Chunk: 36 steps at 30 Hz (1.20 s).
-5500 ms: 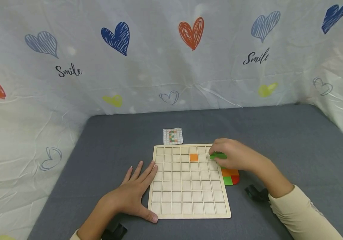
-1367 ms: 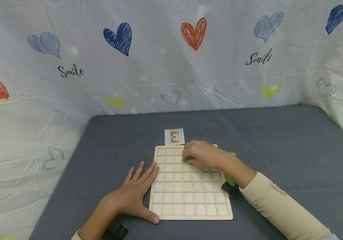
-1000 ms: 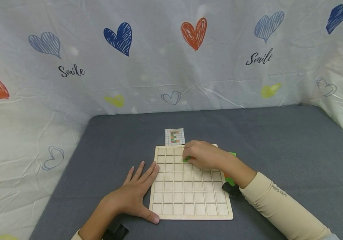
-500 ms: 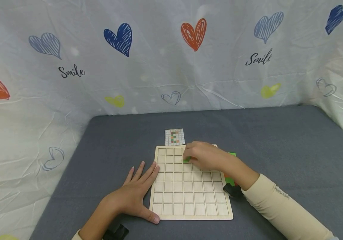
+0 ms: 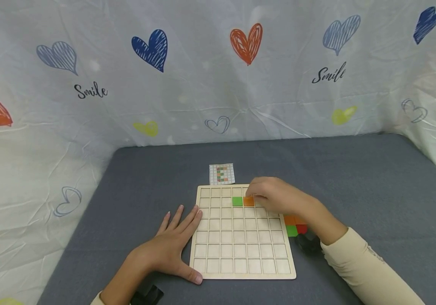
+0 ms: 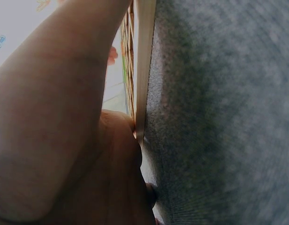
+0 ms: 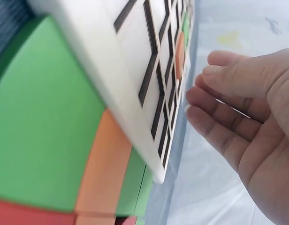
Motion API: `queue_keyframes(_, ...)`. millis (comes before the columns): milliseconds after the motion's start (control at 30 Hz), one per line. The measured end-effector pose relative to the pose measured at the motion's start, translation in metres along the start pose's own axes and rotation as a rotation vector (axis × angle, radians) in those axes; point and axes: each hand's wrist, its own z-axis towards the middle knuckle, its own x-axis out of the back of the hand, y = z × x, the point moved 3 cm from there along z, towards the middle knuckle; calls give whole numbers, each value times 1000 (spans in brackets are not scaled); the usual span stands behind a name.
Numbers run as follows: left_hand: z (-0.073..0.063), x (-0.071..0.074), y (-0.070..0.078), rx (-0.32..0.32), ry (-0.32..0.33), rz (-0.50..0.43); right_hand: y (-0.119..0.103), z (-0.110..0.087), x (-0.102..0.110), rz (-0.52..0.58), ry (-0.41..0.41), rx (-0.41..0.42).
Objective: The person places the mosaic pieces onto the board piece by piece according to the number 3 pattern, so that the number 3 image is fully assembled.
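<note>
A wooden grid board [image 5: 241,241] lies on the grey cloth. Two square tiles sit in its second row from the far edge: a green tile [image 5: 237,201] and, just right of it, an orange tile [image 5: 248,201]. My right hand [image 5: 278,195] is above the board's far right part, its fingertips close to the orange tile. In the right wrist view that hand [image 7: 243,110] has loosely bent fingers with nothing between them. My left hand [image 5: 170,250] rests along the board's left edge, fingers spread and thumb at the near left corner.
Beside the board's right edge lie several green, orange and red tiles [image 5: 292,231], partly hidden by my right arm. A small card [image 5: 222,174] printed with a coloured grid lies beyond the far edge. A white curtain [image 5: 187,93] with hearts hangs behind the table.
My right hand brought a green tile from the right and set it left of the orange one. It has since let go and drawn back rightward. The left hand stays put.
</note>
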Motion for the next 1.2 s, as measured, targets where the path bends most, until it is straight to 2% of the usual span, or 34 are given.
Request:
queue_keyframes(467, 0, 0, -1, 9, -5, 3, 23, -34, 23, -24, 113, -89)
queue_keyframes(1200, 0, 0, -1, -4, 3, 2, 49, -69, 33, -84, 81, -222)
